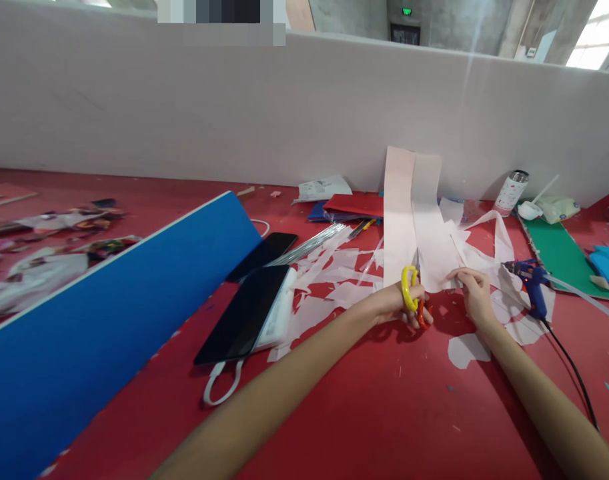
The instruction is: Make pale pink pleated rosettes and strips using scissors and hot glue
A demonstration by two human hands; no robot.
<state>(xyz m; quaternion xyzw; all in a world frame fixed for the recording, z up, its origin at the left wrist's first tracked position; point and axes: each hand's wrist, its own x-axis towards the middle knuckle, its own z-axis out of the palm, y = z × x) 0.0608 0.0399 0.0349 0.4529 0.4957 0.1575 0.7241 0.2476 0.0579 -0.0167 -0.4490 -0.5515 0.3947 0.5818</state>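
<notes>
Two bare hands work right of centre in the frame. The left hand (395,301) has its fingers curled through the loops of one pair of scissors (407,295), one loop yellow and one orange-red. The blades point up the frame into one pale paper piece (429,227), where two long strips stand side by side; whether they are joined lower down is hidden. The right hand (478,295) pinches the lower right edge of this paper between thumb and fingertips. The strips' upper ends lean against the white partition (194,107), which spans the frame and bounds the work at the back.

White paper scraps (317,313) overlap on both sides of the hands, too many to count; one rounded scrap (468,351) lies apart below the right hand. At right are one blue glue gun (535,290), its black cord running to the lower right, one green board (567,250) and one patterned bottle (511,193). Left of centre lie two dark-screened devices, a smaller one (269,252) behind a larger one (241,317).

One large blue panel (129,313) closes off the left with its slanting edge. Open red tabletop (384,413) lies between the forearms, bottom centre.
</notes>
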